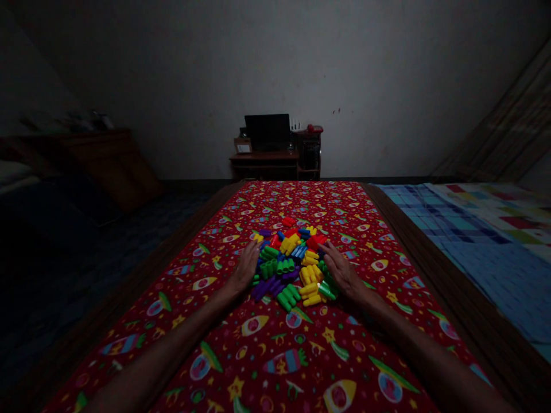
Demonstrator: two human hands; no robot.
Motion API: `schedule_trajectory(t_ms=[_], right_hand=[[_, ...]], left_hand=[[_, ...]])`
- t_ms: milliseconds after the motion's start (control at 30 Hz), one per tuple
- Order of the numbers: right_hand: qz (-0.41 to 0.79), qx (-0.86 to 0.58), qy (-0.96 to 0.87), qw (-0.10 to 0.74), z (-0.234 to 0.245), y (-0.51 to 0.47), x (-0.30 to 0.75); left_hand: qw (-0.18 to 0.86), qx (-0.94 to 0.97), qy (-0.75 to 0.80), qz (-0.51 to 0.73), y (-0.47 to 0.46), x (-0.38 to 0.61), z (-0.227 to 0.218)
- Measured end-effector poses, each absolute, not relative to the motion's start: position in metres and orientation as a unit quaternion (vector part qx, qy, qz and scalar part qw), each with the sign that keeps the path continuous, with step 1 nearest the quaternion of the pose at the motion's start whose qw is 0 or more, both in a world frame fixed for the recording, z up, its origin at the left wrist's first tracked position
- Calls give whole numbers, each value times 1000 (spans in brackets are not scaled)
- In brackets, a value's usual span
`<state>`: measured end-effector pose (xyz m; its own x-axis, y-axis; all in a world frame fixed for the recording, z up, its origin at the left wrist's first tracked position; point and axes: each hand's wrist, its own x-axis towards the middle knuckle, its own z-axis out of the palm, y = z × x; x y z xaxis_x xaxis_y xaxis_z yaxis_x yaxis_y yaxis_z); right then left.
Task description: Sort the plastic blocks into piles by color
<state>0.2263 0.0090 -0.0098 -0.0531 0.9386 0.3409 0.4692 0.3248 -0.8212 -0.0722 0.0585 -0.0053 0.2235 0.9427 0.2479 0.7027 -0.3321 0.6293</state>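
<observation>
A loose pile of plastic toy building pieces in yellow, green, purple, blue and red lies on a red patterned cloth (275,332). My left hand (247,265) rests along the pile's left side, fingers stretched out and pointing away from me. On the opposite side, my right hand (342,269) lies against the pile with its fingers extended. Between the hands are green pieces (278,267), purple pieces (275,284) and yellow pieces (310,275). Red pieces (316,242) lie by my right fingertips. Neither hand grasps a piece.
Beyond the cloth's far edge, a small desk (264,156) against the wall bears a dark monitor (267,132). A wooden cabinet (103,166) stands at the left. Blue checked bedding (413,212) is spread out on the right. The room is dim.
</observation>
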Motion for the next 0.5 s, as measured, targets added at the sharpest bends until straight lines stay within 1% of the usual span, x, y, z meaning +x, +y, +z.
schedule_trajectory(t_ms=[67,133,200,300,367,500], right_hand=[[272,-506,-677,460,-2,7,225],[272,-507,-661,482,5,8,227],[265,-520,-639,501,8,12,231],[265,-535,-624,505,3,17,238],[266,-536,-625,501,-2,18,239],[256,-544,-621,503,-9,19,236]], left_hand=[[227,786,487,305,44,-54,0],[232,802,448,320,43,-46,9],[207,794,444,361,62,-45,17],[185,758,480,402,116,-48,25],[247,726,522,373,153,-46,25],[307,730,516,327,196,-24,17]])
